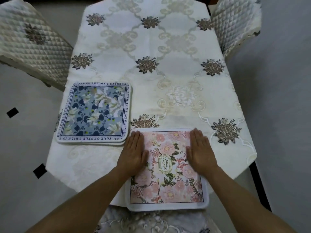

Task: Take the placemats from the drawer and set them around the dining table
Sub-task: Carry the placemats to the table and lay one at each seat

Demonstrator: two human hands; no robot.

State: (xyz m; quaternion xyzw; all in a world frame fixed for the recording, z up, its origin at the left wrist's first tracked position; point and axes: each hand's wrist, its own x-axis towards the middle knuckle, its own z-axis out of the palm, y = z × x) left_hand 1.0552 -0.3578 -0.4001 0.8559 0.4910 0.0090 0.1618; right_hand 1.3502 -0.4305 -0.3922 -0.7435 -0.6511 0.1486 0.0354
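A pink floral placemat (pixel 168 185) marked "GARDEN" lies at the near end of the dining table (pixel 151 47), its near edge overhanging the table end. My left hand (pixel 134 153) presses flat on its left side with straight fingers. My right hand (pixel 200 148) presses flat on its right side the same way. A blue floral placemat (pixel 96 111) with a border of text lies at the table's left edge, with the edge of at least one more mat showing beneath it.
The table wears a cream embroidered cloth with grey-brown flower motifs. A quilted chair (pixel 30 41) stands at the far left and another quilted chair (pixel 235 22) at the far right. Pale floor tiles with black insets lie on the left.
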